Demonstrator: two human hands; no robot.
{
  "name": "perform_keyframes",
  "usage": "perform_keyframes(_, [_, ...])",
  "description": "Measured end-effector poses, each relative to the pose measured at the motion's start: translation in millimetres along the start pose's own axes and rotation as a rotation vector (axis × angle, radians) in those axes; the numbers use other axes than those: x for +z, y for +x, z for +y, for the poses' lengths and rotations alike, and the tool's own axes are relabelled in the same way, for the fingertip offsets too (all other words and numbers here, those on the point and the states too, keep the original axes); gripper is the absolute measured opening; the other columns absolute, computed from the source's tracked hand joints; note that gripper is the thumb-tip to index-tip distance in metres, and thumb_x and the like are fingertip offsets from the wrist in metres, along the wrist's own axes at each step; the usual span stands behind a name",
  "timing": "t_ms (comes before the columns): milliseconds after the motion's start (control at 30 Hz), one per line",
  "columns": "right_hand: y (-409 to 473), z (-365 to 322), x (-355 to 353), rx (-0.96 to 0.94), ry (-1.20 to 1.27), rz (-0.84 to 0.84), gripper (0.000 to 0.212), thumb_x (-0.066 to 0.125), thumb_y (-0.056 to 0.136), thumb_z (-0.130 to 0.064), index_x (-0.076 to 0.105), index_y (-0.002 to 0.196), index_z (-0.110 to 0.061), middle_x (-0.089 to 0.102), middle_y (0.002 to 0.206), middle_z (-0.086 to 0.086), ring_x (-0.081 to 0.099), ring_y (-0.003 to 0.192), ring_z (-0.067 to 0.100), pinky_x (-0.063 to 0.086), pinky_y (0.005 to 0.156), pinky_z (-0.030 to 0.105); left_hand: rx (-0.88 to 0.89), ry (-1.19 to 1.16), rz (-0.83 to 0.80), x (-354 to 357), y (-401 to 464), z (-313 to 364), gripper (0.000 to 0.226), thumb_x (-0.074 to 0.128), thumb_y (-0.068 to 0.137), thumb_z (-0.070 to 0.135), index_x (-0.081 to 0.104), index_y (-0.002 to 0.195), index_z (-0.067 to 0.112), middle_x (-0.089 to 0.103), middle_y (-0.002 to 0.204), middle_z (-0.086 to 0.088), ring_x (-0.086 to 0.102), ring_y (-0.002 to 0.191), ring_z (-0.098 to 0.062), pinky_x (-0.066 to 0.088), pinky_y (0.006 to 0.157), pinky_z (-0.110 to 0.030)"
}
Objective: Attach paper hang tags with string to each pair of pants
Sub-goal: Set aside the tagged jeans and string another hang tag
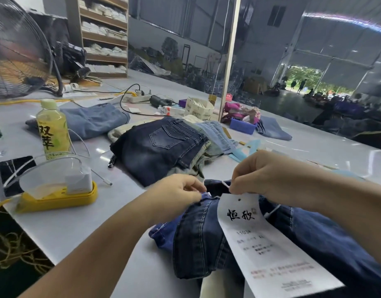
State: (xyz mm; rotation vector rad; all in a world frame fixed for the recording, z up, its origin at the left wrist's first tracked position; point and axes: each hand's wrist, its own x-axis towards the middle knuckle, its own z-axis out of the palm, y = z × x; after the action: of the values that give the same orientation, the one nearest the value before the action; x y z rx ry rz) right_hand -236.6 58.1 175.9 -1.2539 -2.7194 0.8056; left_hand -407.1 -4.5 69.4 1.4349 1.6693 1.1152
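Dark blue jeans (198, 237) lie bunched at the near edge of the white table (88, 222). A long white paper hang tag (264, 244) with black characters rests across them. My left hand (181, 190) pinches a bit of the waistband and the string end at the jeans' top. My right hand (262, 173) pinches the white string (225, 186) just above the tag's hole. A stack of folded jeans (161, 145), dark pair on top, sits just beyond my hands.
A green-tea bottle (53, 130), a yellow power strip (56, 196) with a white charger, and a phone (13, 173) stand at left. Folded light jeans (95, 121), a fan (17, 50), cables, a bundle of tags (199, 108) and a purple box (242, 125) lie farther back.
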Motion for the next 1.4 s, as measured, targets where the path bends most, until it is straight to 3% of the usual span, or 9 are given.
perform_keyframes(167, [4.2,-5.5,4.0,0.002,-0.030,-0.036,0.021,0.063,0.080,-0.021,0.062,0.060,-0.013,0.048,0.047,-0.008,0.040,0.040,0.005,0.032,0.047,0.021,0.003,-0.097,-0.135,-1.2,0.5,3.5,0.011,0.065,0.071,0.028,0.075,0.076,0.027,0.072,0.075,0.003,0.061,0.072,-0.008,0.050,0.077,-0.029])
perform_keyframes(300, [9.0,-13.8,11.8,-0.037,-0.075,-0.047,0.024,0.064,0.079,-0.022,0.064,0.054,-0.022,0.053,0.048,-0.007,0.044,0.040,0.005,0.034,0.043,0.016,0.068,-0.107,-0.050,-5.8,5.9,7.3,0.010,0.071,0.084,0.009,0.066,0.080,0.017,0.068,0.083,-0.008,0.057,0.076,-0.017,0.048,0.079,-0.039])
perform_keyframes(400, [12.2,-16.1,19.4,-0.039,-0.139,0.004,0.021,0.063,0.078,-0.023,0.066,0.058,-0.019,0.052,0.047,-0.006,0.044,0.042,0.008,0.039,0.046,0.020,0.083,-0.175,-0.037,-8.2,9.5,15.1,0.015,0.063,0.088,-0.002,0.064,0.083,0.011,0.065,0.082,-0.010,0.057,0.075,-0.015,0.045,0.075,-0.028])
perform_keyframes(533, [11.8,-12.4,28.9,-0.090,-0.250,0.174,0.024,0.060,0.080,-0.026,0.062,0.061,-0.012,0.054,0.053,0.000,0.047,0.049,0.016,0.037,0.046,0.025,0.045,-0.322,-0.077,-8.6,12.8,25.8,0.020,0.056,0.089,-0.010,0.062,0.079,0.007,0.061,0.060,0.004,0.052,0.048,0.002,0.038,0.049,-0.008])
perform_keyframes(667, [10.6,-6.6,40.6,-0.184,-0.388,0.432,0.032,0.055,0.084,-0.033,0.047,0.060,-0.013,0.047,0.059,-0.001,0.045,0.055,0.020,0.026,0.045,0.026,-0.021,-0.397,-0.104,-11.0,18.5,33.8,0.019,0.056,0.087,-0.006,0.063,0.077,0.009,0.053,0.072,-0.012,0.039,0.057,-0.012,0.030,0.053,-0.021])
perform_keyframes(767, [14.8,-2.2,44.9,-0.192,-0.385,0.530,0.033,0.052,0.085,-0.035,0.041,0.059,-0.017,0.046,0.063,-0.002,0.046,0.058,0.021,0.026,0.046,0.026,-0.061,-0.423,-0.115,-12.5,22.9,36.2,0.023,0.056,0.086,-0.004,0.065,0.072,0.012,0.051,0.070,-0.009,0.035,0.059,-0.013,0.021,0.056,-0.028])
perform_keyframes(1033, [16.7,3.7,45.2,-0.290,-0.539,0.638,0.031,0.056,0.082,-0.030,0.035,0.062,-0.019,0.028,0.053,-0.006,0.037,0.050,0.025,0.022,0.045,0.024,-0.093,-0.556,-0.178,-14.8,28.9,34.0,0.036,0.042,0.089,-0.008,0.066,0.075,0.014,0.060,0.062,0.001,0.044,0.042,-0.007,0.038,0.043,-0.017])
perform_keyframes(1200, [12.4,5.9,50.5,-0.297,-0.675,0.671,0.029,0.072,0.075,-0.023,0.048,0.059,-0.018,0.057,0.054,0.004,0.048,0.039,0.028,0.025,0.043,0.023,-0.070,-0.534,-0.175,-13.1,31.9,31.2,0.041,0.037,0.091,-0.015,0.064,0.079,0.015,0.054,0.061,0.003,0.041,0.044,-0.006,0.036,0.041,-0.017])
perform_keyframes(1400, [11.2,5.9,46.5,-0.306,-0.651,0.701,0.021,0.074,0.076,-0.017,0.059,0.062,-0.011,0.060,0.056,0.005,0.052,0.039,0.028,0.029,0.042,0.023,-0.014,-0.544,-0.237,-12.2,36.9,27.3,0.027,0.054,0.091,-0.009,0.065,0.089,0.015,0.053,0.063,0.004,0.043,0.044,-0.006,0.038,0.043,-0.018])
